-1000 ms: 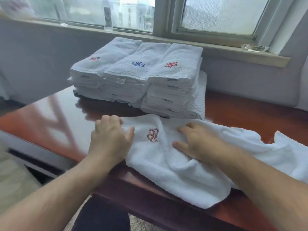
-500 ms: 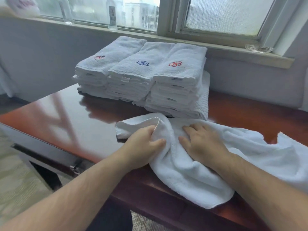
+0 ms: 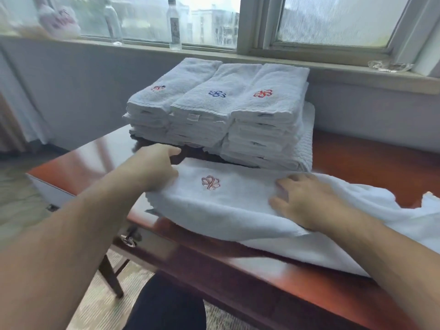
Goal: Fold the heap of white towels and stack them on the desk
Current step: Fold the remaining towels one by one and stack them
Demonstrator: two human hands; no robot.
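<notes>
**Half-Folded Towel Held at the Front of the Desk**

A white towel (image 3: 226, 206) lies across the near edge of the reddish-brown desk (image 3: 78, 160). Its left part is doubled over into a smooth, flat panel, and its right part trails off in loose folds toward the right edge of the view. A pink outlined flower emblem (image 3: 210, 182) faces up on the flat panel, between the two hands.

The left hand (image 3: 154, 167) is at the towel's left end. Its fingers are curled against the folded edge and its thumb points forward. The fingertips seem to be tucked under the cloth, gripping it, though motion blur and the hand itself hide the contact. The right hand (image 3: 304, 201) lies flat on top of the towel to the right of the emblem, with its fingers spread and straight, pressing the fabric down.

Just behind the towel, three stacks (image 3: 214, 115) of folded white towels stand side by side, touching one another. Their top pieces carry a reddish, a blue and a red emblem, from left to right. The stacks rest on a larger waffle-weave cloth (image 3: 307, 144), which shows at their right side.

Two clear bottles (image 3: 173, 25) stand on the window sill (image 3: 357, 75) behind the desk, and a glass dish (image 3: 390, 65) sits on the sill far to the right.
</notes>
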